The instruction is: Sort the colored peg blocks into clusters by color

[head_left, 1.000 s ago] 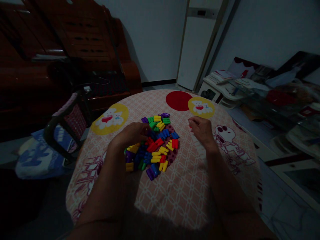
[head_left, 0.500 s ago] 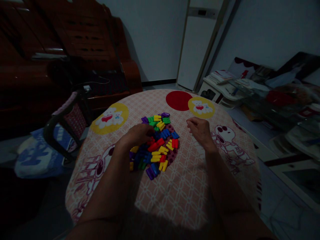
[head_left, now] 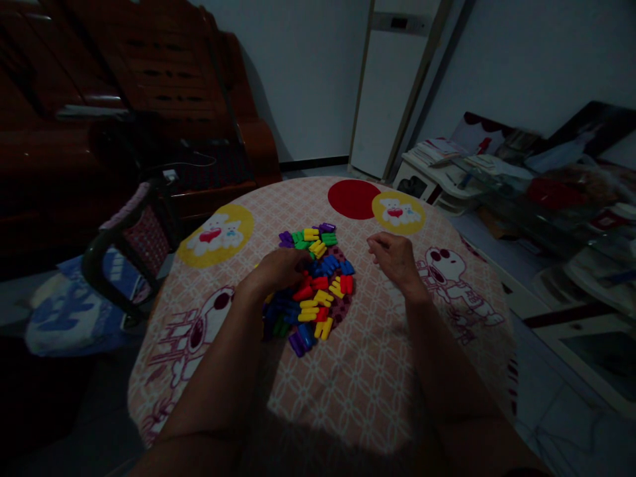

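Note:
A heap of plastic toy blocks (head_left: 309, 310) in red, yellow, blue, green and purple lies on the round table (head_left: 342, 397). My left hand (head_left: 284, 268) reaches over the heap's left side, fingers curled down among the blocks. Its fingertips are partly hidden, so whatever they grip cannot be made out. Right of the heap, apart from it, my right hand (head_left: 395, 257) is closed in a pinch just above the cloth. A bit of red block showed at these fingers a second ago; now the fingers cover it. Nearest to this hand are red blocks (head_left: 346, 285) and blue blocks (head_left: 346, 267).
A patterned cloth with cartoon dogs and yellow bear circles (head_left: 398, 212) covers the table. On the left stand a metal-framed chair (head_left: 116, 265) and a wooden sofa (head_left: 258, 149). To the right is a cluttered glass-topped cabinet (head_left: 521, 199). A white upright unit (head_left: 382, 93) stands behind.
My left hand has shifted rightward and slightly down over the heap. My right hand has drifted a little left, and the red bit at its fingertips no longer shows.

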Demonstrator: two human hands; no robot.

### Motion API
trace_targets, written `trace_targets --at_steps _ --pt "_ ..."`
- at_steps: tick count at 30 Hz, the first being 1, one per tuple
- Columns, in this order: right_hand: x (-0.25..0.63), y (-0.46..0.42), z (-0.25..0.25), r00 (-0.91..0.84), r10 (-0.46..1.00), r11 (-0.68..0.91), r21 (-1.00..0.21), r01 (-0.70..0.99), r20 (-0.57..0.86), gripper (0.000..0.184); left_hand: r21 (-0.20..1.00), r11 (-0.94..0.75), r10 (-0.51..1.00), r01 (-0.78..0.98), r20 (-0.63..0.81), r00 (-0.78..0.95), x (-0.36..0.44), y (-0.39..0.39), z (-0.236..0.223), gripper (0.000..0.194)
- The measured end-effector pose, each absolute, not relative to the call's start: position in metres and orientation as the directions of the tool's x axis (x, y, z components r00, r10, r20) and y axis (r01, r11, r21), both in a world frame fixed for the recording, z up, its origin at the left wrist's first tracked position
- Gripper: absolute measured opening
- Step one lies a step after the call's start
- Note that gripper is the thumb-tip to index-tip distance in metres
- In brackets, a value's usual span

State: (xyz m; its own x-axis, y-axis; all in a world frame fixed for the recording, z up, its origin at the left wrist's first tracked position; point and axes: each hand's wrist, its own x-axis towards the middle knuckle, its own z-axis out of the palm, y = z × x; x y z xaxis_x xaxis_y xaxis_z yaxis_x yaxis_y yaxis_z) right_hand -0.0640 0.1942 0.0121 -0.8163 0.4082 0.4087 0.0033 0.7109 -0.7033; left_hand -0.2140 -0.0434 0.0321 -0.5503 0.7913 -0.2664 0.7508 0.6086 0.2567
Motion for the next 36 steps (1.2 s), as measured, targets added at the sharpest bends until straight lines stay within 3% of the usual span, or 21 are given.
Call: trace_targets --at_steps 10,16,20,25,28,32,36 --pt "-0.068 0.174 0.014 -0.868 0.366 0.622 -0.782 -0.039 0.334 0.021 0.33 0.547 0.831 0.769 -0.109 -0.545 -0.207 -0.034 0.025 0.018" --pt "-0.075 0.144 0.006 -0.946 0.197 0.533 -0.838 -0.116 0.256 0.021 0.504 0.4 0.84 0.765 0.131 -0.526 -0.195 -0.027 0.03 0.017" --pt "-0.076 0.136 0.007 -0.958 0.173 0.468 -0.875 -0.123 0.227 0.02 0.592 0.286 0.824 0.753 0.25 -0.509 -0.183 -0.02 0.036 0.016" --pt "-0.07 0.152 0.018 -0.931 0.299 0.521 -0.853 -0.023 0.208 0.017 0.607 0.315 0.822 0.729 0.21 -0.53 -0.181 -0.018 0.035 0.019" --pt "-0.061 0.179 0.027 -0.854 0.49 0.469 -0.879 0.089 0.175 0.017 0.535 0.429 0.809 0.728 0.131 -0.574 -0.189 -0.024 0.037 0.027" --pt "-0.047 0.222 0.031 -0.613 0.771 0.397 -0.884 0.248 0.174 0.018 0.41 0.571 0.781 0.711 -0.002 -0.625 -0.202 -0.035 0.041 0.032" --pt "-0.041 0.248 0.022 -0.466 0.835 0.521 -0.691 0.501 0.293 0.018 0.329 0.612 0.784 0.719 -0.131 -0.607 -0.205 -0.04 0.042 0.026"
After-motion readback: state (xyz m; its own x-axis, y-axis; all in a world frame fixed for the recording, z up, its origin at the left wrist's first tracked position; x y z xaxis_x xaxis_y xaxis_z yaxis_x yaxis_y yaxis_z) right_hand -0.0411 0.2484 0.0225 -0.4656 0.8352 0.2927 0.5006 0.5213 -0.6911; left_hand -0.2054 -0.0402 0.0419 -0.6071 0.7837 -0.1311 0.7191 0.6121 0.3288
